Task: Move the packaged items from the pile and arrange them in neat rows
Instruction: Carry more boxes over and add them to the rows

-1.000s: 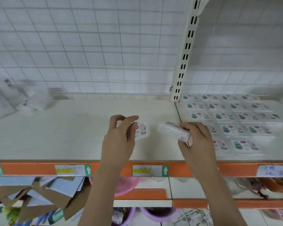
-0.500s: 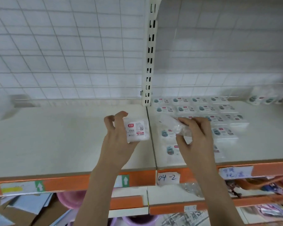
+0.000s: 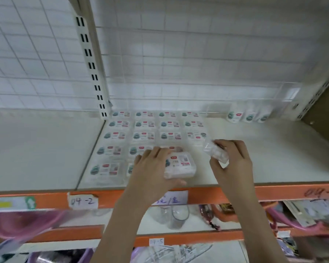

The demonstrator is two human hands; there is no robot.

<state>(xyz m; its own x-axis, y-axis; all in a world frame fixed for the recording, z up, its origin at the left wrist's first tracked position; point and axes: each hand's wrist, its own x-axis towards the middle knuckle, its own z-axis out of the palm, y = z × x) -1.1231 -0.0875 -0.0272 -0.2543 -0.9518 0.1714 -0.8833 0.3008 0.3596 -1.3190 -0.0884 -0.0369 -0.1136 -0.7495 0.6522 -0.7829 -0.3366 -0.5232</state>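
Note:
Several white packaged items [image 3: 143, 136] lie flat in neat rows on the pale shelf [image 3: 273, 158], right of the slotted upright. My left hand [image 3: 152, 173] grips one white pack [image 3: 179, 166], label up, low over the front of the rows, beside a front-row pack [image 3: 105, 169]. To its right my right hand [image 3: 234, 162] holds a second clear-wrapped pack [image 3: 216, 151], tilted on edge, just off the right end of the rows. Three more packs [image 3: 247, 115] stand upright at the back right.
A slotted white upright [image 3: 92, 67] divides the shelf bays before a white wire grid wall. An orange front rail [image 3: 273, 192] carries paper labels. Below sit clear cups [image 3: 176, 215], pink basins [image 3: 21, 223] and loose goods. A brown panel [image 3: 325, 109] closes the right end.
The view swung right, so the rows now lie straight ahead. Both hands carried their packs rightward and down over the rows; the left pack now hovers low at the front row.

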